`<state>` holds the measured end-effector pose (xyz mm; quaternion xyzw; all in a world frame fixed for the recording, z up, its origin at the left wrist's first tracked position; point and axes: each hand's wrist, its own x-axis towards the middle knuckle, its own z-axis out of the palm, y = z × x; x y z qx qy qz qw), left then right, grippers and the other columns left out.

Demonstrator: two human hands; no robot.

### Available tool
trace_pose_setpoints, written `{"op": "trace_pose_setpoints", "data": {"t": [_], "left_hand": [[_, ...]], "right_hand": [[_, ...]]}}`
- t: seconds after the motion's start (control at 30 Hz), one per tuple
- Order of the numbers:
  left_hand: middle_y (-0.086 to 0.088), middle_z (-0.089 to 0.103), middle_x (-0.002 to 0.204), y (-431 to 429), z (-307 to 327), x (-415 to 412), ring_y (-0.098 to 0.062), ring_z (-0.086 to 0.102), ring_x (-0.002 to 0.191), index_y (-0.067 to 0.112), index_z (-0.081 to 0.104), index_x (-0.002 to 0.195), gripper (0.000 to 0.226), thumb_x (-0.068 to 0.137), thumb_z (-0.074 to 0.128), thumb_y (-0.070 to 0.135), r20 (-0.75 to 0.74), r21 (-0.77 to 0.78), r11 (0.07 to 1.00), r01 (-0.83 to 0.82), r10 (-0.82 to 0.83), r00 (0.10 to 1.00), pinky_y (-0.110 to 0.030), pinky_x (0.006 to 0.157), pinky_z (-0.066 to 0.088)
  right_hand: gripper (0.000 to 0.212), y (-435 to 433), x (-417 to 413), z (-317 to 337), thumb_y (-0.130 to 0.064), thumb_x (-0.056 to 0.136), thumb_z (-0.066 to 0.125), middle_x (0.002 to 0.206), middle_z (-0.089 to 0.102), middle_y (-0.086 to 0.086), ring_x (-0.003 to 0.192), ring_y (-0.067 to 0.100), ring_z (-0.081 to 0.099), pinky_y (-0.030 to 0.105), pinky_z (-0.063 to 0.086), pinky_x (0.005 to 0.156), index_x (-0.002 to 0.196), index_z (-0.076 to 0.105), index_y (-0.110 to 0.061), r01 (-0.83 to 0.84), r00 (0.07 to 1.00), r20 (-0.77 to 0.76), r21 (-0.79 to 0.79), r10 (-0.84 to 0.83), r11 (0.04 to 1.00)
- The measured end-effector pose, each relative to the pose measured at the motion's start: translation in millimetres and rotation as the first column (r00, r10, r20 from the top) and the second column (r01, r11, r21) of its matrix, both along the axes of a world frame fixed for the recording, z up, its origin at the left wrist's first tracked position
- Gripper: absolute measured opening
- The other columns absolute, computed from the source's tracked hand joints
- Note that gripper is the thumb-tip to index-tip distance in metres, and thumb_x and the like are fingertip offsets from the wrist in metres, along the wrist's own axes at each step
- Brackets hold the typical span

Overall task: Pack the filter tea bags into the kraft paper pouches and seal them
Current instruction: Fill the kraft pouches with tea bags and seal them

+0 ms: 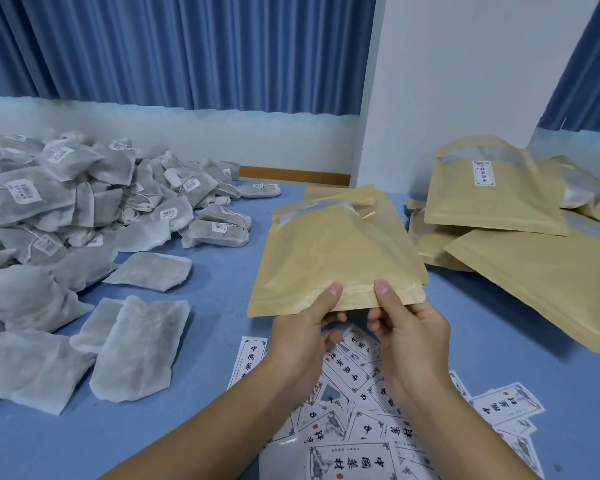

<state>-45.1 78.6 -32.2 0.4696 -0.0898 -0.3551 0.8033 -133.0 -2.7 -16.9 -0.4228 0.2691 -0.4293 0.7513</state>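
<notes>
Now left hand [302,337], right hand [409,334] pinch one kraft pouch [333,251] (tea bags [84,202]: dozens).

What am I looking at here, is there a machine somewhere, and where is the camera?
There is no machine. A person works with bare hands, and the single picture comes from a camera worn on their head, looking forward and down. The left hand and right hand pinch the near edge of one kraft pouch, thumbs on top. On the blue table lie a heap of filter tea bags at left, other pouches piled at right, and printed labels scattered beneath the forearms.
</notes>
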Motion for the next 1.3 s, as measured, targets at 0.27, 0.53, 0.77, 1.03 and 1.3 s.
{"op": "trace_pose_setpoints", "data": {"t": [0.27,0.53,0.77,1.03,1.3], "left_hand": [[-0.008,0.060,0.066,-2.2,0.9,-1.8,-0.015,0.053,0.054,0.011,0.069,0.081,0.022,0.080,0.081,0.030,0.096,0.033,0.999,0.020,-0.023,0.995,-0.023,0.048,0.041],[-0.007,0.057,0.059,1.4,0.8,0.0,-0.014,0.042,0.044,0.021,0.071,0.060,0.030,0.086,0.076,0.036,0.083,0.099,0.994,-0.050,0.042,0.996,-0.025,0.046,0.031],[-0.013,0.054,0.058,0.5,1.8,5.2,-0.019,0.041,0.042,0.009,0.063,0.094,0.042,0.096,0.053,0.050,-0.029,0.047,0.992,-0.115,0.117,0.993,-0.021,0.038,0.023],[-0.010,0.056,0.051,3.5,-0.2,12.6,-0.021,0.041,0.041,0.022,0.065,0.053,0.054,0.101,0.045,0.037,0.223,0.135,0.961,-0.242,0.209,0.952,-0.026,0.040,0.030],[-0.011,0.076,0.106,-0.6,-1.4,9.9,-0.026,0.074,0.100,0.010,0.063,0.115,0.029,0.099,0.048,-0.009,0.038,-0.110,0.992,-0.063,0.067,0.997,-0.031,0.081,0.060]], "right_hand": [[0.024,8.1,4.7,-4.2,-0.013,0.090,0.073,0.056,0.056,0.009,0.053,0.019,0.052,0.040,0.049,0.063,0.066,0.070,-0.014,-0.015,0.998,-0.068,-0.111,0.007,0.994],[0.012,6.0,2.2,-2.4,-0.014,0.090,0.073,0.060,0.057,0.006,0.048,0.014,0.050,0.025,0.043,0.043,0.092,0.069,-0.003,-0.031,0.999,-0.035,-0.008,0.030,0.999],[0.016,3.5,2.9,3.8,-0.018,0.092,0.070,0.057,0.051,0.009,0.046,0.017,0.046,0.029,0.040,0.045,0.090,0.065,-0.003,-0.073,0.994,-0.084,-0.046,0.069,0.996],[0.033,-15.0,-1.5,6.8,-0.033,0.106,0.046,0.058,0.062,0.017,0.038,0.020,0.049,0.025,0.042,0.037,0.107,0.059,-0.003,-0.025,0.993,-0.117,-0.019,0.022,1.000],[0.028,-4.0,3.7,0.2,-0.007,0.101,0.055,0.117,0.073,0.005,0.107,0.022,0.070,0.040,0.058,0.089,0.127,0.059,-0.016,-0.165,0.986,0.025,0.098,0.163,0.981]]}}
